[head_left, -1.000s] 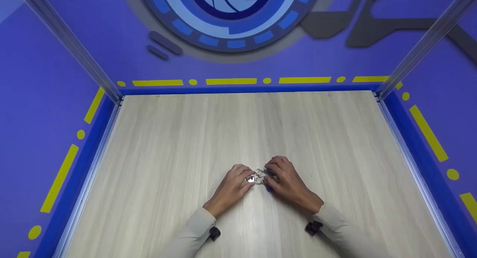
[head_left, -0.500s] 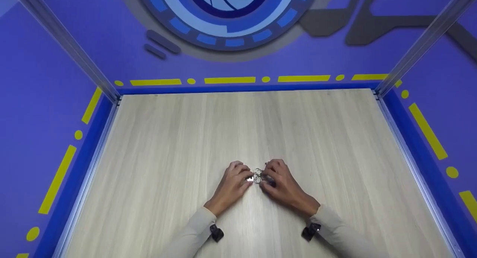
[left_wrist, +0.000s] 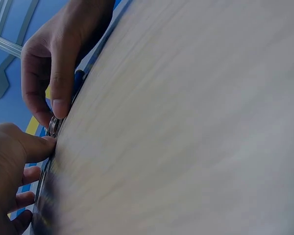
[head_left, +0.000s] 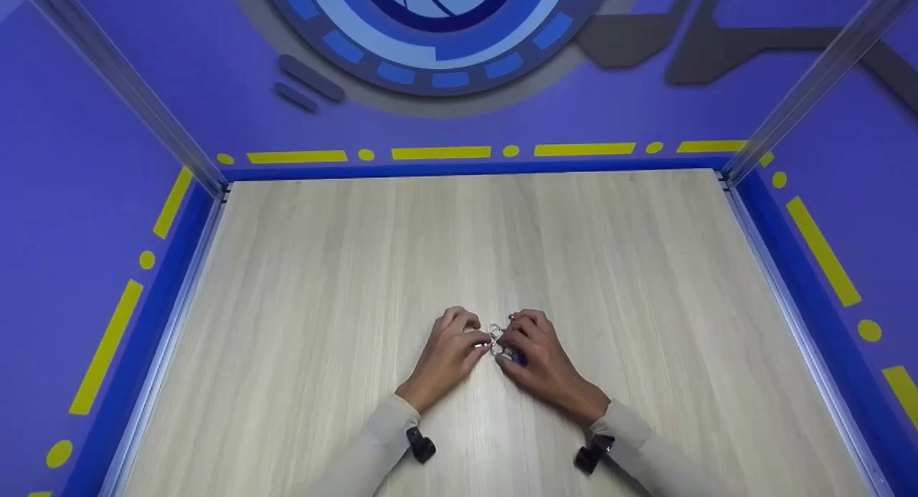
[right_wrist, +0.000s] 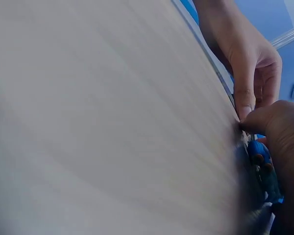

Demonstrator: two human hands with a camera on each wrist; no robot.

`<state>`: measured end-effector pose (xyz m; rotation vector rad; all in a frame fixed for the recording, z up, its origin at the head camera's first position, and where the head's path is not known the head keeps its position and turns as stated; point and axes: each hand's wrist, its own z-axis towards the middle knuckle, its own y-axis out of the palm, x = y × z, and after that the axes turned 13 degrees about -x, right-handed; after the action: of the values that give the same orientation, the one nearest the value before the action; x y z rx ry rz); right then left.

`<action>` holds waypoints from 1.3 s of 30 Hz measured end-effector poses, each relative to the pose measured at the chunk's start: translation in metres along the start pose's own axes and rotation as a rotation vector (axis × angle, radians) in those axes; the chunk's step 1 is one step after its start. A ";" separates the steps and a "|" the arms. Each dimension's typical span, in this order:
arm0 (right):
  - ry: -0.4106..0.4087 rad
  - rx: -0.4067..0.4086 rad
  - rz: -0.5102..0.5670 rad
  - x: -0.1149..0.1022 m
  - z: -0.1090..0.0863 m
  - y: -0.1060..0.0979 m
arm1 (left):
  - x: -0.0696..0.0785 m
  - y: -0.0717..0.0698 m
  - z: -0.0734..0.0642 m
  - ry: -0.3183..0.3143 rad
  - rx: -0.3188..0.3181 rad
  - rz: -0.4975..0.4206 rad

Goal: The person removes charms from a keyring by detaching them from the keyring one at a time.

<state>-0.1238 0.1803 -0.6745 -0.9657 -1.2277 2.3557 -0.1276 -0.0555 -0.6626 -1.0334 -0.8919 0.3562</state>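
A keychain with linked metal rings (head_left: pixel 495 330) lies at the near middle of the table, between both hands. My left hand (head_left: pixel 446 353) pinches its small silvery piece between thumb and forefinger, mostly covering it. From the other side, my right hand (head_left: pixel 543 362) grips the keychain by the rings with thumb and fingertips. Under the right palm sits a blue part (right_wrist: pixel 259 151) with brownish spots, seen in the right wrist view beside darker pieces that are too blurred to name. The left wrist view shows the stacked rings (left_wrist: pixel 54 126) between the two hands' fingertips.
The pale wooden table (head_left: pixel 459 246) is bounded by blue-purple panels (head_left: pixel 179 88) with yellow marks and metal posts at the corners. A small black camera (head_left: pixel 421 445) is on the left wrist, another (head_left: pixel 594 454) on the right.
My right hand has shifted slightly left, closer to the left hand, and its fingers cover more of the rings. The silvery piece has become more hidden under the left fingers.
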 end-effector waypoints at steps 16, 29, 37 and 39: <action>0.014 0.049 0.086 -0.004 0.001 0.001 | 0.001 0.002 0.001 0.022 0.022 0.058; 0.092 0.041 0.158 -0.013 0.003 -0.008 | 0.014 -0.007 0.003 -0.012 0.076 -0.219; 0.155 0.021 0.168 -0.020 0.003 -0.016 | 0.018 -0.016 0.005 -0.075 -0.004 -0.476; 0.186 0.020 0.172 -0.022 0.003 -0.018 | 0.026 -0.026 0.006 -0.114 -0.045 -0.518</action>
<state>-0.1106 0.1765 -0.6496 -1.2973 -1.0874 2.3355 -0.1201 -0.0477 -0.6269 -0.7910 -1.2348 -0.0416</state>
